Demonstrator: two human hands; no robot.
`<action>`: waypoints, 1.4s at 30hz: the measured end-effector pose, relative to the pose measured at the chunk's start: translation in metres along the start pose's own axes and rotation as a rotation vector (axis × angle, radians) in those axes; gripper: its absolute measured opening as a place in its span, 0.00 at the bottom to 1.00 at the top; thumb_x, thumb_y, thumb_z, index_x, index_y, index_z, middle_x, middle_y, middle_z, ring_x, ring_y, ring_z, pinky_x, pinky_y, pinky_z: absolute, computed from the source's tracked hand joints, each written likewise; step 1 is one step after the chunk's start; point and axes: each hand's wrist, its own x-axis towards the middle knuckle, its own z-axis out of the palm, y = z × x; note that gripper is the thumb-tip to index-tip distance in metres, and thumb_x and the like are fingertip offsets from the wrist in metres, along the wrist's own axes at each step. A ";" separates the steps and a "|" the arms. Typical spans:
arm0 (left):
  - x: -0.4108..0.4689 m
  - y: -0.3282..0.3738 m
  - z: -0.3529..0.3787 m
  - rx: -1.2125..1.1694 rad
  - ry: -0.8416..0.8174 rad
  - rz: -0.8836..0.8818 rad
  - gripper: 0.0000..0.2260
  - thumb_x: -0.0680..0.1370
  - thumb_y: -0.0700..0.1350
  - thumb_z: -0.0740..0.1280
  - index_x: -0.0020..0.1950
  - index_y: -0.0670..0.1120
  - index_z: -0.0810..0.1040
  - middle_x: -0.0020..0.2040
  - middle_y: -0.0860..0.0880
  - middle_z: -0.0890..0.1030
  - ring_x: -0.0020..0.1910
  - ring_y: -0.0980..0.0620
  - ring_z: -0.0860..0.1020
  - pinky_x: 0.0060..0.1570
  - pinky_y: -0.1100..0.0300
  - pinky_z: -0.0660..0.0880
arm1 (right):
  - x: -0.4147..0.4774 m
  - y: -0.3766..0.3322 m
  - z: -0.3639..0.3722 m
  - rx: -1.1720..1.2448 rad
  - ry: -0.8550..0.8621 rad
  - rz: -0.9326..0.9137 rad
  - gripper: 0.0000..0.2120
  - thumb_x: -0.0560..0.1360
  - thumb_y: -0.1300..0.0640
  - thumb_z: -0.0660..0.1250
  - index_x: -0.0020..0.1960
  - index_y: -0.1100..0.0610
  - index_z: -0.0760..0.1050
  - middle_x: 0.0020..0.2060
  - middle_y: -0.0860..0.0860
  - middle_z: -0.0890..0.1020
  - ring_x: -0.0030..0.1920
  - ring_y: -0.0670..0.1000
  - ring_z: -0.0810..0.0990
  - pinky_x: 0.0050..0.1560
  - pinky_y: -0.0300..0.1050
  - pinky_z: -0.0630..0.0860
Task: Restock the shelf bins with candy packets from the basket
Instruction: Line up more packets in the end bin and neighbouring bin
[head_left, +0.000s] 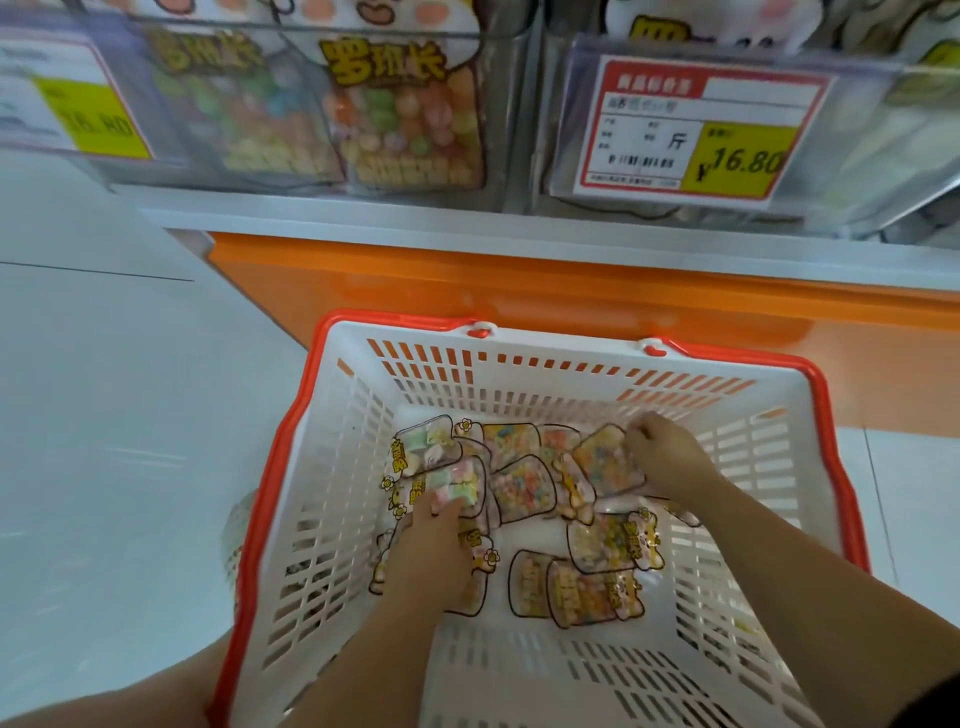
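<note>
A white basket with an orange rim (561, 358) stands on the floor below the shelf. Several clear candy packets with yellow lettering lie on its bottom. Both my hands reach down into it. My left hand (434, 540) lies on the left pile, its fingertips at a packet of pastel marshmallows (447, 480). My right hand (662, 449) has curled fingers on the top edge of a packet of colourful candy (605, 460) near the back right. Clear shelf bins (332, 104) above hold the same kind of packets.
A white shelf edge (467, 223) with an orange base panel (519, 291) runs right behind the basket. A red and yellow price tag reading 16.80 (696, 130) hangs on the right bin. Pale tiled floor (114, 395) spreads to the left.
</note>
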 end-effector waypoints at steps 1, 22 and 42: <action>0.001 0.004 -0.003 -0.080 0.039 -0.018 0.18 0.81 0.46 0.61 0.71 0.53 0.72 0.75 0.46 0.65 0.67 0.47 0.72 0.63 0.51 0.74 | -0.003 -0.009 -0.005 0.008 0.037 -0.062 0.07 0.80 0.60 0.58 0.46 0.60 0.73 0.37 0.58 0.79 0.35 0.55 0.74 0.34 0.47 0.67; -0.005 -0.004 -0.038 -1.397 -0.013 -0.323 0.08 0.80 0.41 0.65 0.52 0.47 0.85 0.50 0.41 0.86 0.51 0.40 0.85 0.50 0.39 0.81 | -0.006 -0.006 0.089 0.148 -0.304 0.201 0.33 0.79 0.50 0.67 0.79 0.58 0.56 0.67 0.56 0.73 0.57 0.53 0.80 0.41 0.40 0.75; -0.054 0.033 -0.101 -1.510 -0.169 -0.228 0.10 0.83 0.38 0.61 0.61 0.39 0.77 0.53 0.36 0.84 0.52 0.38 0.84 0.51 0.40 0.80 | -0.105 -0.095 0.005 0.129 0.030 -0.554 0.06 0.81 0.58 0.64 0.46 0.51 0.72 0.50 0.46 0.82 0.55 0.41 0.80 0.47 0.30 0.76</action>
